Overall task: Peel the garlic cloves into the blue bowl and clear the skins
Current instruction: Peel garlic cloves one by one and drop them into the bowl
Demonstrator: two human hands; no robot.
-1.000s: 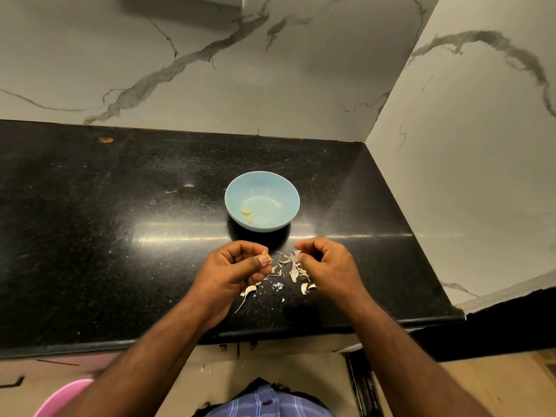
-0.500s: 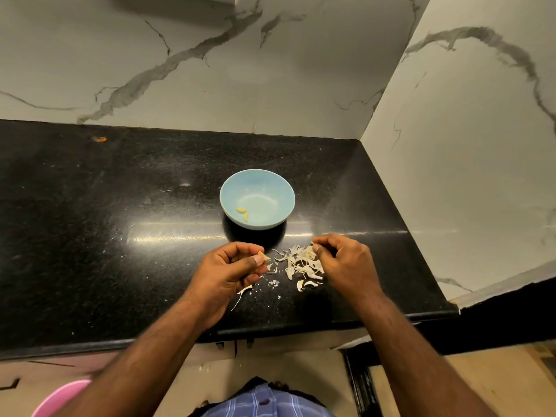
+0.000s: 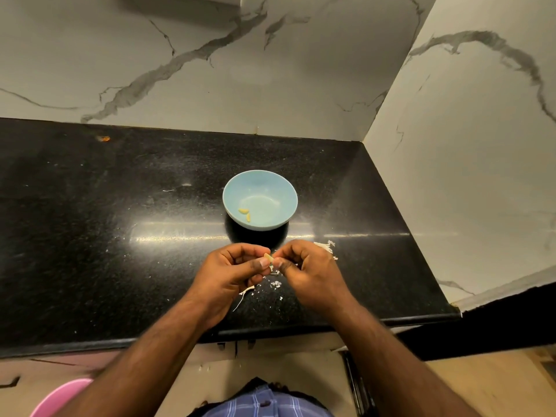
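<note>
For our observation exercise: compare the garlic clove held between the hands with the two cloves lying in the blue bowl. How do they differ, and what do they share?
The pale garlic clove is pinched between the left hand and the right hand, above the black counter; the two yellowish peeled cloves lie loose in the light blue bowl, untouched. The held clove is mostly hidden by fingertips; the bowl cloves show whole. All three are small and pale yellow.

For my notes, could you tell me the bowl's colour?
Light blue; the bowl shows best in the head view.
</note>
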